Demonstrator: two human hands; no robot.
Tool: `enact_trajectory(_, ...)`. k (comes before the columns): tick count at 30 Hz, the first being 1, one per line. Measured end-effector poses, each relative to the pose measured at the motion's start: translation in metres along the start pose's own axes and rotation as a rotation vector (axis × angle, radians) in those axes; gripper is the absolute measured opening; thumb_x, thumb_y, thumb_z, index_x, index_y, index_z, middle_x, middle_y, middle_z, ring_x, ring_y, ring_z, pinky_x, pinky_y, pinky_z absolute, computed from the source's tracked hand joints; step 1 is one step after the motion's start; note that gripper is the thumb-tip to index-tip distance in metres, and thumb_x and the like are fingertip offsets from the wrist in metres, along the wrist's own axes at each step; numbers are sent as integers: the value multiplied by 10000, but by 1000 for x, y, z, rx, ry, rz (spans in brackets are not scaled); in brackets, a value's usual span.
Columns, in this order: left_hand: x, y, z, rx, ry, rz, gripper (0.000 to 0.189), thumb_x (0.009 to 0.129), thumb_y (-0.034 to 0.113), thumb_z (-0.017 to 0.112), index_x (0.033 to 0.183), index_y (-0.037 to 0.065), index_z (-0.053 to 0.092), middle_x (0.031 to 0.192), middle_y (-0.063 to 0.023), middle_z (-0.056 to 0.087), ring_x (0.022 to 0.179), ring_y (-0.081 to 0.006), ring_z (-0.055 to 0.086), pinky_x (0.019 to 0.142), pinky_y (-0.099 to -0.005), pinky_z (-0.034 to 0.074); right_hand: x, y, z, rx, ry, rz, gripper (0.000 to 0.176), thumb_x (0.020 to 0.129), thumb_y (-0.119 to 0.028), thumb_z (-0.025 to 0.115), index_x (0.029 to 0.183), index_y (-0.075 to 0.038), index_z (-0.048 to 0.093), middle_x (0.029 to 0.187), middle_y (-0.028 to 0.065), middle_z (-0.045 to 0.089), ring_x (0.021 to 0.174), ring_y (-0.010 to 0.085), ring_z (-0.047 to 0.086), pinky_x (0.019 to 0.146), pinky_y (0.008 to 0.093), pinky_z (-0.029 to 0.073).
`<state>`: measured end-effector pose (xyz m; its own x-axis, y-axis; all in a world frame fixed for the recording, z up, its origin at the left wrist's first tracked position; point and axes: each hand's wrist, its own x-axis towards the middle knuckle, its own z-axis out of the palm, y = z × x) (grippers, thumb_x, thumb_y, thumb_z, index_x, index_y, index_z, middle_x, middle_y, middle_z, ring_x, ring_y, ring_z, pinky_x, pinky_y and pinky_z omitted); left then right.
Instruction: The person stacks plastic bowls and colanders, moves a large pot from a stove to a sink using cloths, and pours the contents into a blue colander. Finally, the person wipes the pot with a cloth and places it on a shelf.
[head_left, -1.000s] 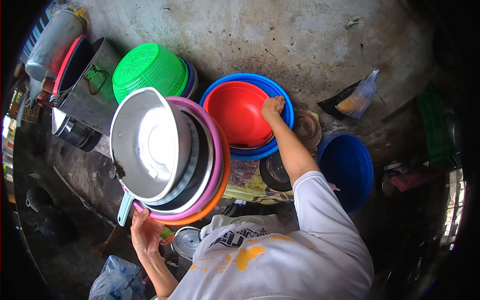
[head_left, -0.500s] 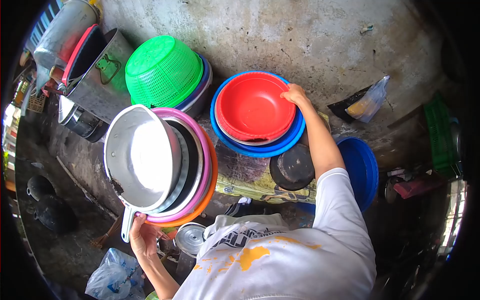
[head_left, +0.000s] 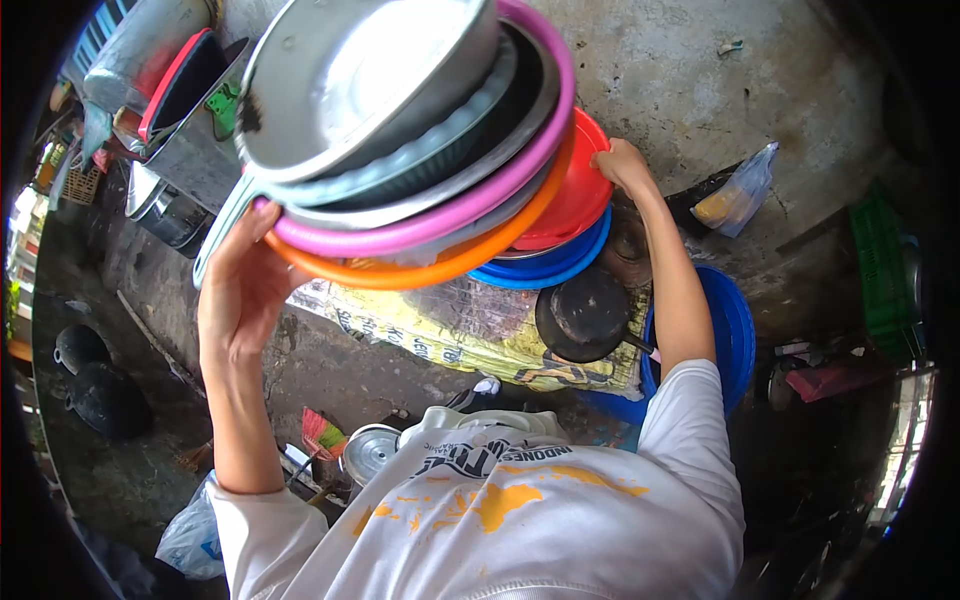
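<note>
1. Here's the left grip, up and left of the black pan, pinching the near edge of a basin stack: thumb over the rims, fingers tucked beneath the orange one.
2. The stack itself leans, well above and left of the pan, reaching up and away from that grip: silver bowl on top, then a pale blue piece whose handle sticks out just beside the thumb, then dark, pink and orange rims.
3. Over to the right grip, beyond the pan and slightly right of it, fingers closed on the rim of the red basin.
4. That red basin lies to the left of and below this grip, beyond the pan, partly hidden by the stack.
5. Just beyond the pan sits a blue basin, under the red one; whether they touch, I can't tell.
6. Right of the pan stands a blue tub; to its left stretches a yellow printed sheet.
</note>
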<state>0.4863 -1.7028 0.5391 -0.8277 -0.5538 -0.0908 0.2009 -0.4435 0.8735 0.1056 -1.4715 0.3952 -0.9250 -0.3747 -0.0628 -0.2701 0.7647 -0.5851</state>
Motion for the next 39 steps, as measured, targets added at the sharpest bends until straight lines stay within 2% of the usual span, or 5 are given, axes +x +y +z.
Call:
enact_trajectory(3, 48, -15, 20, -19, -120, -57, 158, 806, 111, 611, 926, 14, 575, 906, -99, 606, 846, -204, 620, 774, -457, 538, -14, 11, -8, 300, -60, 47, 274, 722, -151, 568, 899, 53, 612, 839, 167, 632, 680, 230, 618, 549, 331, 479)
enact_trajectory(14, 118, -98, 94, 143, -390, -298, 285, 770, 188, 658, 998, 50, 557, 955, -99, 555, 835, -263, 595, 732, -457, 544, -86, 64, -22, 796, 188, -27, 231, 842, -192, 523, 950, 7, 563, 739, 75, 586, 537, 134, 539, 419, 266, 398)
enact_trajectory(24, 130, -145, 46, 504, -534, -16, 295, 843, 221, 566, 1044, 9, 522, 1007, -60, 558, 921, -138, 522, 801, -283, 447, -106, 103, -33, 1104, 274, 99, 318, 861, -157, 538, 1157, -62, 468, 912, 28, 589, 603, 76, 518, 487, 226, 411)
enact_trajectory(28, 182, -238, -38, 1406, 127, 29, 404, 696, 274, 703, 902, -9, 503, 980, -186, 582, 871, -291, 595, 746, -373, 487, -110, 107, -39, 1173, 372, 152, 222, 846, -99, 534, 1063, -74, 495, 784, -6, 559, 520, 71, 448, 434, 215, 358)
enact_trajectory(39, 212, -256, -4, 1662, 279, -210, 317, 732, 161, 647, 997, -6, 596, 1163, -179, 482, 987, -334, 565, 811, -391, 503, -114, 139, -67, 1144, 529, 230, 203, 839, -120, 551, 1034, -101, 497, 757, -6, 548, 511, 72, 470, 418, 206, 368)
